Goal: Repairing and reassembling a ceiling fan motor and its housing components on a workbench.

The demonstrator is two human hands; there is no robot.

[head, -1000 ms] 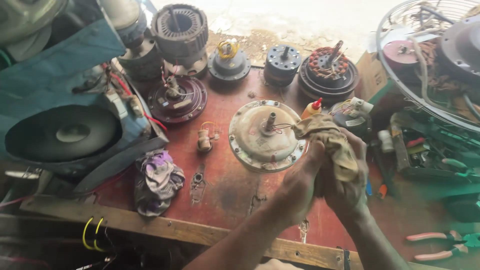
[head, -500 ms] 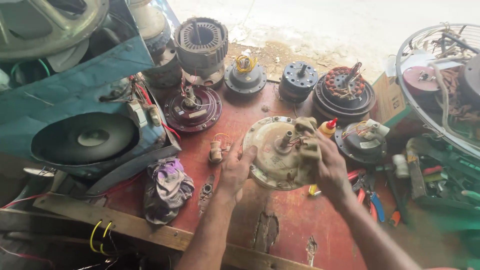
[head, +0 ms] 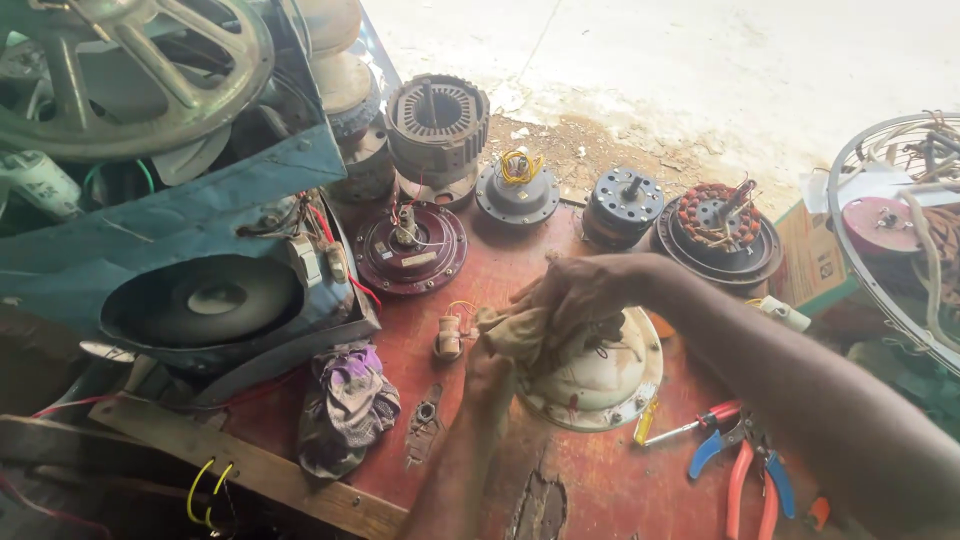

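A round cream-coloured fan motor housing point(head: 612, 385) lies on the red worktable point(head: 590, 490). My right hand point(head: 575, 290) reaches across from the right and presses a dirty tan rag point(head: 518, 335) onto the housing's top left. My left hand point(head: 490, 380) comes up from below and grips the housing's left rim under the rag. The housing's shaft is hidden by the rag and my hands.
Other motor parts stand at the table's back: a maroon disc point(head: 410, 250), a stator point(head: 437, 125), a coiled rotor point(head: 718, 225). A small capacitor point(head: 449, 338), a crumpled cloth point(head: 345, 405), pliers point(head: 745, 470) and a screwdriver point(head: 690, 425) lie nearby. A teal casing point(head: 180, 250) fills the left.
My right hand has moved with the rag from the housing's right side over to its left top. The left hand shifted from the rim's left edge to under the rag. The camera came closer.
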